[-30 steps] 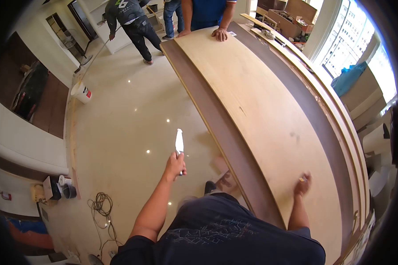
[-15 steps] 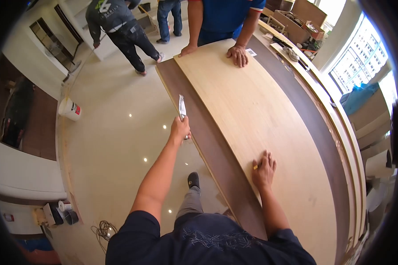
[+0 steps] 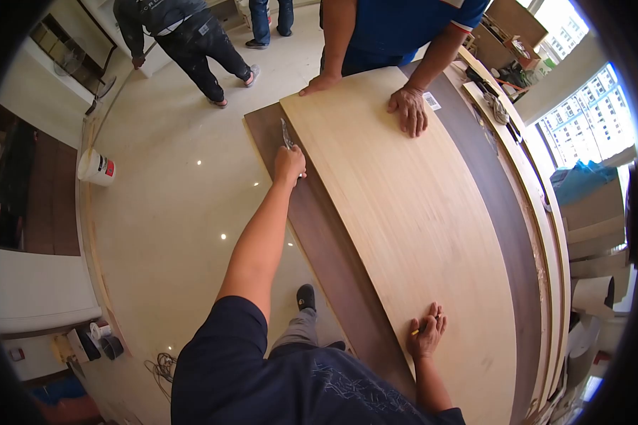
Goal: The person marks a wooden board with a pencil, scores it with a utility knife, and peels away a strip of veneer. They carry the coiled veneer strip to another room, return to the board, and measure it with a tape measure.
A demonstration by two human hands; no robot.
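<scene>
Left hand grips a blade — right hand, perhaps a pencil.

We hold the shiny blade, pointing away, in our left hand; the small yellow pencil is in our right hand; the pale board lies flat upon the brown board.

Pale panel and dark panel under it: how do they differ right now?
The pale panel is light wood-coloured; the dark panel is deep brown. The pale panel lies on top, while the dark panel sits beneath and sticks out past its left edge. Your right hand is at the pale panel, whereas your left hand, holding a metal tool, is over the dark panel. Both are long and lie flat.
</scene>
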